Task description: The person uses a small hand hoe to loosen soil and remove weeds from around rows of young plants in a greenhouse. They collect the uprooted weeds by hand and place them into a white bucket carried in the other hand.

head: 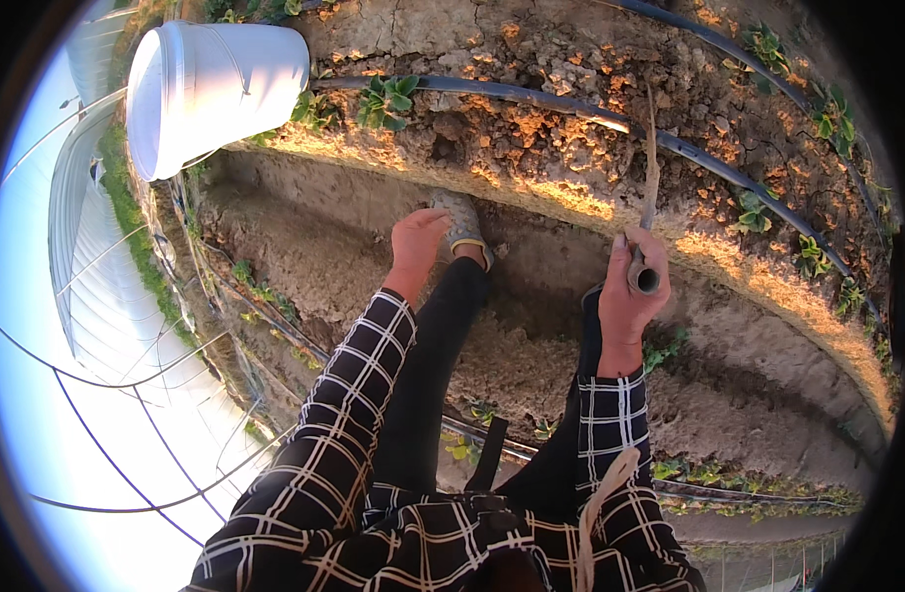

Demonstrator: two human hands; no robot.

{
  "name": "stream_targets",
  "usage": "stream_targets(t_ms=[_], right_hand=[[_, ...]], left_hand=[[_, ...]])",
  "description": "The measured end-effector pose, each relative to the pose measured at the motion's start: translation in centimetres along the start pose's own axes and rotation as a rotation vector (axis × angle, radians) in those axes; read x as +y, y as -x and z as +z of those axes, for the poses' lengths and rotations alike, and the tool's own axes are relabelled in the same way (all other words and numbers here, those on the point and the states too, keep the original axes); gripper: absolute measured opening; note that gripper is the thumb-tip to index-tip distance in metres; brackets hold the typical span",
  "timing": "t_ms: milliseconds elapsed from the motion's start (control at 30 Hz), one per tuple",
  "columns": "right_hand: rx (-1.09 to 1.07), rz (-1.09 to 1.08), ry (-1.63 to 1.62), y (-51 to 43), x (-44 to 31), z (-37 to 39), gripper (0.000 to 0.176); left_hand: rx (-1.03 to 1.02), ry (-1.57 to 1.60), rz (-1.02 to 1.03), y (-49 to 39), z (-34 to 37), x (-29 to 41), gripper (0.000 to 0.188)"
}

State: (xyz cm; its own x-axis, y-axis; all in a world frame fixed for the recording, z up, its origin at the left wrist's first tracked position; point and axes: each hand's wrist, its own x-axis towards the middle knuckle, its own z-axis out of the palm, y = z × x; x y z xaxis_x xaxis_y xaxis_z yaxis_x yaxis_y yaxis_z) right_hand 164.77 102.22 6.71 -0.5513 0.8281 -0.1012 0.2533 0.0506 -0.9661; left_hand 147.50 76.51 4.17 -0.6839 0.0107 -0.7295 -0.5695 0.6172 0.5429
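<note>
My right hand (pixel 630 318) grips a narrow hand tool (pixel 651 174) by its hollow tubular handle, whose round open end faces me. Its soil-coated blade, seen nearly edge-on, points away over the raised soil bed (pixel 497 163) and crosses above a black drip irrigation pipe (pixel 526 92). My left hand (pixel 417 243) hovers above the furrow with its fingers curled together; nothing shows in it. Below it, a foot in a grey patterned shoe (pixel 463 218) stands in the furrow. Small leafy seedlings (pixel 388 102) grow along the pipe.
A white plastic bucket (pixel 230 81) leans on the bed at upper left. A second pipe (pixel 719 41) runs farther across the bed. Behind me is another planted row with a drip line (pixel 523 449). Metal hoops (pixel 134 385) and a plastic-covered greenhouse (pixel 101 251) stand at left.
</note>
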Motion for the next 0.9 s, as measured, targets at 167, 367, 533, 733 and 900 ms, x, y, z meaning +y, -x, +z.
stream_targets(t_ms=[167,367,533,733,900], right_hand=[[0.012,-0.009,0.127,3.7,-2.3,-1.1,0.016],[0.021,0.098,0.32,8.6,-7.4,-8.1,0.021],[0.106,0.17,0.574,13.9,-10.9,-16.2,0.022],[0.343,0.628,0.72,26.1,-14.4,-20.1,0.021],[0.485,0.653,0.619,29.0,-16.4,-17.6,0.022]], left_hand=[[-0.085,0.375,-0.148,4.2,-10.2,2.4,0.081],[0.068,1.238,0.053,4.5,-24.6,11.1,0.117],[0.079,1.241,0.004,0.7,-31.8,19.3,0.135],[-0.068,1.218,-0.044,-8.2,-33.0,24.5,0.1],[-0.051,1.269,-0.12,-7.4,-32.0,25.1,0.098]])
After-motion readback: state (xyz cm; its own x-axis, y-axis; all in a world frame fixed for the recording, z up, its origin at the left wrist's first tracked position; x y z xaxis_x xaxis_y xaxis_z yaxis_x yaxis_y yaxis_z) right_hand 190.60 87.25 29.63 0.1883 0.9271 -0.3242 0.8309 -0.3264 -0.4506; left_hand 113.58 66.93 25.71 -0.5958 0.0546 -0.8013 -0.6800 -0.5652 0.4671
